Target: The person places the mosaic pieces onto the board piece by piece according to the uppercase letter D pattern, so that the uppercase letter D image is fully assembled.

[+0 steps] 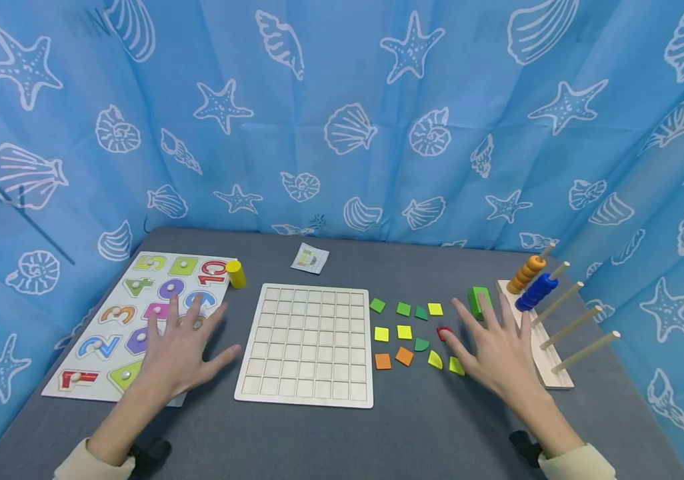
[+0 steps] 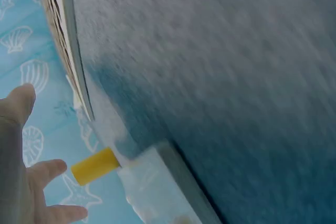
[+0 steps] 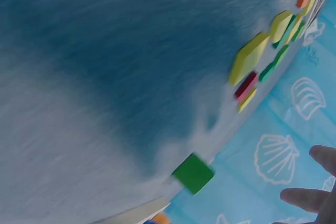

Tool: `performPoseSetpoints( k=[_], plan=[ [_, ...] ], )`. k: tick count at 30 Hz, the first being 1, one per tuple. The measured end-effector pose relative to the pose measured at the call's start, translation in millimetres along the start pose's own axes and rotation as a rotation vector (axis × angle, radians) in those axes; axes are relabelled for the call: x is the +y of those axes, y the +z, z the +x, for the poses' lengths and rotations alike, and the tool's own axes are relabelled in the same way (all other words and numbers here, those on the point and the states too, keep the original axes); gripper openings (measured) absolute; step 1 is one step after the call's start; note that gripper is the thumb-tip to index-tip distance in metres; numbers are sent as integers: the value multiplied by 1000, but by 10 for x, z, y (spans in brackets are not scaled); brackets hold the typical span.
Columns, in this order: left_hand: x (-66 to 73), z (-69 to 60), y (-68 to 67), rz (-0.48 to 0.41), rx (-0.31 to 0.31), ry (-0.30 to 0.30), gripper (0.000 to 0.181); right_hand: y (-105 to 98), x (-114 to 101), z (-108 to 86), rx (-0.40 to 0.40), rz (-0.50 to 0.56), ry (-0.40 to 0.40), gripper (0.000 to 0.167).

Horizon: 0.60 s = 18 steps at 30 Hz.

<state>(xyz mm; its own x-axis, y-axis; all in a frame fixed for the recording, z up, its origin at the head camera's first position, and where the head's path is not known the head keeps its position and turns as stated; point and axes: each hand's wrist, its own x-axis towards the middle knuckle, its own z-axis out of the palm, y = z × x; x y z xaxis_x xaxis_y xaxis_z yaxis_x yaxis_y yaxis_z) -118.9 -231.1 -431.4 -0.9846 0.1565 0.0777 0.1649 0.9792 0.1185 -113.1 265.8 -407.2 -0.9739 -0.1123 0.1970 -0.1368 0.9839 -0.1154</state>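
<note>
My left hand (image 1: pixel 177 353) is held over the white number puzzle board (image 1: pixel 102 395), fingers spread and nothing in them. Several knobbed number and shape pieces sit in that board, some hidden behind the hand. A yellow cylinder (image 1: pixel 236 274) stands by its far right corner and also shows in the left wrist view (image 2: pixel 95 166). On the other side, my right hand (image 1: pixel 498 353) is spread too, holding nothing. Beneath its fingertips lie a partly covered red piece (image 1: pixel 445 331) and a green block (image 1: pixel 481 303); whether the fingers touch them I cannot tell.
Between the hands lies a pale wooden grid board (image 1: pixel 305 345). Right of it are several small flat tiles, including a yellow square (image 1: pixel 405 332) and an orange square (image 1: pixel 383 361). A peg stand (image 1: pixel 552 379) holds orange and blue beads. A small packet (image 1: pixel 310 259) lies behind.
</note>
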Motion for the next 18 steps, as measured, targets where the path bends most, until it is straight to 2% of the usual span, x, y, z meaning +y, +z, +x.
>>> performPoseSetpoints(
  k=[6,15,18],
  plan=[
    [112,1,30,-63,-50,18,88,69,-174,142,-6,41,-44,63],
    [255,6,77,-161,-128,120,92,222,-452,392,0,83,-82,56],
    [279,4,84,-183,-165,136,95,275,-532,468,-1,110,-99,54]
  ],
)
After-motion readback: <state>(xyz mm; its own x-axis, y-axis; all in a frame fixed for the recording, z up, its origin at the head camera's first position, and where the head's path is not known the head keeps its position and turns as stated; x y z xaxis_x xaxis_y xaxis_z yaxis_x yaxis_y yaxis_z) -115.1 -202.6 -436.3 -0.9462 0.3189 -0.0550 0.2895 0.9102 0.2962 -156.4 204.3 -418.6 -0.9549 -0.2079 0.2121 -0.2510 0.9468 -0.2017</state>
